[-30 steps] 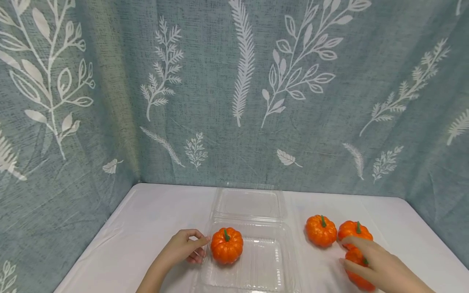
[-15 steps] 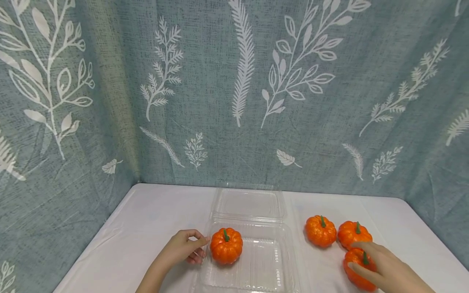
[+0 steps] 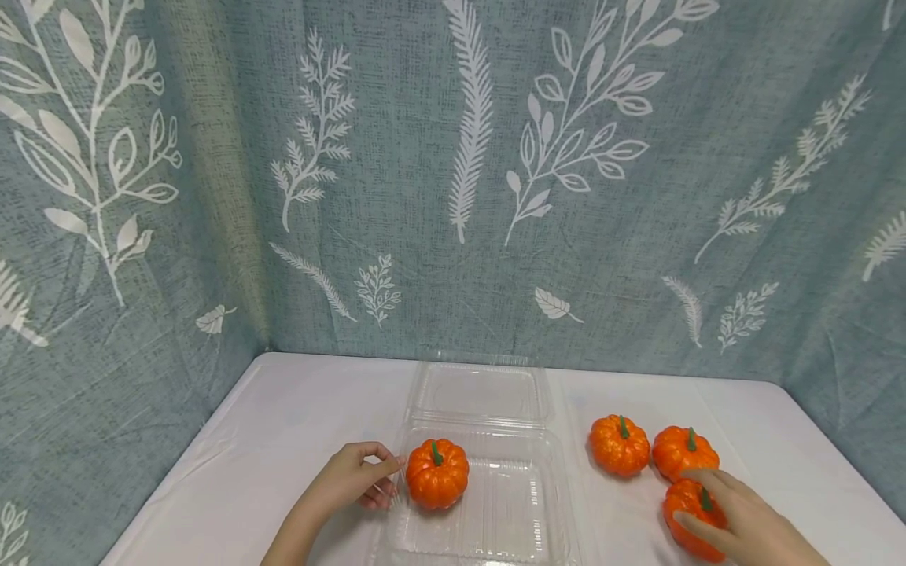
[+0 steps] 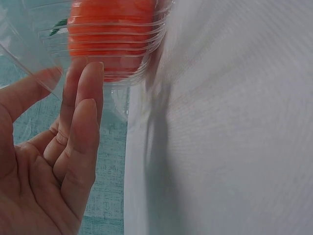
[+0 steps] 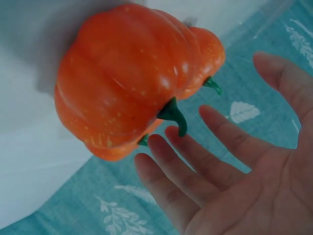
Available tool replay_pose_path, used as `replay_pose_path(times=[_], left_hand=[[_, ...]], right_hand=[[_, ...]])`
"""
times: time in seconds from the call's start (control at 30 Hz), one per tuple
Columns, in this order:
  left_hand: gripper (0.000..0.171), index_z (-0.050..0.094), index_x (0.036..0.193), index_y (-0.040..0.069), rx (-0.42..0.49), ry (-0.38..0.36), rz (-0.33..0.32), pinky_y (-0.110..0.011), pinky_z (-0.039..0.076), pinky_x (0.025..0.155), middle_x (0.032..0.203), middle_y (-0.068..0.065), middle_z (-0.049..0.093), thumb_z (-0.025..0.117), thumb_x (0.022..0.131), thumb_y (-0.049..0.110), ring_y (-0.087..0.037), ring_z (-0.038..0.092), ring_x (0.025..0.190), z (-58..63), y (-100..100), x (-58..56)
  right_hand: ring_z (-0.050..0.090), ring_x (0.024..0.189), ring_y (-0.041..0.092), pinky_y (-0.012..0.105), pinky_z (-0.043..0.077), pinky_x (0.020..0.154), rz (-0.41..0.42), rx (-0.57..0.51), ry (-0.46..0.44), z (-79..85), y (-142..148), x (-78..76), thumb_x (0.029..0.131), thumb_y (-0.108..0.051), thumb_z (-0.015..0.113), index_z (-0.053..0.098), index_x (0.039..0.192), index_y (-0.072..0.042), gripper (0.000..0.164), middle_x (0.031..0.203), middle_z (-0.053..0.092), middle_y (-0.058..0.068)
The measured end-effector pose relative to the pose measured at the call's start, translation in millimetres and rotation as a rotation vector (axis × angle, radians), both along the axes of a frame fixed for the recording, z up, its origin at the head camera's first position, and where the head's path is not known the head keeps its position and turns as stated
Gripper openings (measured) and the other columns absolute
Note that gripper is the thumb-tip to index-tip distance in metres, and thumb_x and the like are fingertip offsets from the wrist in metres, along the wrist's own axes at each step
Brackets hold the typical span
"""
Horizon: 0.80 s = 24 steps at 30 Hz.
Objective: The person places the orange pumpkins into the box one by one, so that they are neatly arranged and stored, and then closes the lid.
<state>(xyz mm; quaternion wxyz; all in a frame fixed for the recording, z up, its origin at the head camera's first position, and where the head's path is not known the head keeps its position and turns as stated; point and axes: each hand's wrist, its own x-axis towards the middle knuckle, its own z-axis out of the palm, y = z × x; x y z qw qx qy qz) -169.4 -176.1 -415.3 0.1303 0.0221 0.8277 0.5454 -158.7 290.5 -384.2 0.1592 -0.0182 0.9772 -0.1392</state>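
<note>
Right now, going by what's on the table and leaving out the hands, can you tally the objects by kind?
Green-stemmed orange pumpkins: 4
Clear plastic clamshell container: 1
Total: 5

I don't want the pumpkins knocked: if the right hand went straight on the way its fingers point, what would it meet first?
Most likely the nearest pumpkin, at or near its stem: in its wrist view, the right hand points towards it. The gap is hard to judge.
</note>
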Motion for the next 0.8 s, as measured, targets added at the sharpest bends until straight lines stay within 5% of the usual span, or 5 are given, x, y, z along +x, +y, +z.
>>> replay_pose_path(times=[0.4,0.8], left_hand=[[0.031,0.059,0.09,-0.001,-0.016,-0.001,0.005,-0.029,0.053,0.047,0.062,-0.006,0.064,0.06,0.089,0.03,-0.012,0.059,0.048,-0.3,0,0.5],[0.031,0.059,0.09,0.0,-0.026,0.006,0.002,-0.029,0.052,0.047,0.062,-0.006,0.065,0.06,0.089,0.031,-0.013,0.06,0.048,-0.1,0,0.7]], right_hand=[[0.053,0.092,0.025,0.051,0.049,0.081,-0.008,-0.039,0.019,-8.1,0,-1.6,0.075,-0.056,0.066,0.05,0.122,0.002,0.076,0.113,0.056,0.014],[0.053,0.096,0.035,0.055,0.046,0.08,-0.035,0.011,-0.031,-18.0,5,-6.4,0.07,-0.064,0.065,0.049,0.123,0.003,0.087,0.116,0.052,0.026]])
